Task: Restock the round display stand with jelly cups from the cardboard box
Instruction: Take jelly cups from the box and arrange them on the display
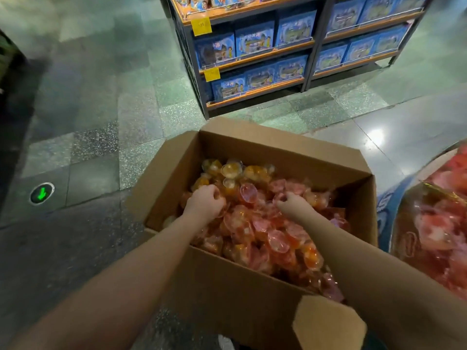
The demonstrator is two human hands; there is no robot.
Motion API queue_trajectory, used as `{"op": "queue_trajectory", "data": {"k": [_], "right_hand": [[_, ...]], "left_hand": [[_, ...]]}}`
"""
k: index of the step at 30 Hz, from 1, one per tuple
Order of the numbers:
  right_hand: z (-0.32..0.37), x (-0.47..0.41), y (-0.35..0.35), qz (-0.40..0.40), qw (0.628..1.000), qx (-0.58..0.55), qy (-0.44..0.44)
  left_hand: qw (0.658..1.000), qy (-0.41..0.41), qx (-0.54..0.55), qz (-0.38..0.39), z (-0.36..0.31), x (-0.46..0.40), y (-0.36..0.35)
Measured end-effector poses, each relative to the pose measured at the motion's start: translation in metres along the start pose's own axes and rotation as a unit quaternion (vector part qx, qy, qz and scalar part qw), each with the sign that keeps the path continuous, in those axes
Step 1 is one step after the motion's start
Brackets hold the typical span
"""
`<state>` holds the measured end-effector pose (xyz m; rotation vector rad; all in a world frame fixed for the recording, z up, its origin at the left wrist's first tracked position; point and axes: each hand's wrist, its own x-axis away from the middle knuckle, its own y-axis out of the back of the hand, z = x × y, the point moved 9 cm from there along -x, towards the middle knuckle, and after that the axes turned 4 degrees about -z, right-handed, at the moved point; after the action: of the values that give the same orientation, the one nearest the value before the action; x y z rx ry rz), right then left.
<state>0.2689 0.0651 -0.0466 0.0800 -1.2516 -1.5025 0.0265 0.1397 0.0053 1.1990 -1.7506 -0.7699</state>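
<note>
Both hands down in the cardboard box: left hand with fingers curled into the jelly cups, right hand pinching a red cup. Hands near each other, mid-box, on top of the pile. Cups jumbled, facing every way; orange ones at far end, red nearer. Box long axis running lower right to upper left, flaps open, over grey terrazzo floor. Round display stand just right of box, holding red cups. Shelves of blue boxes beyond.
</note>
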Motion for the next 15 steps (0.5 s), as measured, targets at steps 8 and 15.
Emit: {"op": "queue_trajectory", "data": {"k": [8,15], "right_hand": [[0.014,-0.139,-0.01,-0.016,0.978,-0.172,-0.114],[0.012,-0.215,-0.05,-0.003,0.97,-0.192,-0.151]], "left_hand": [[0.999,0.016,-0.042,0.014,-0.016,-0.137,-0.037],[0.992,0.039,-0.097,0.068,-0.014,-0.192,-0.083]]}}
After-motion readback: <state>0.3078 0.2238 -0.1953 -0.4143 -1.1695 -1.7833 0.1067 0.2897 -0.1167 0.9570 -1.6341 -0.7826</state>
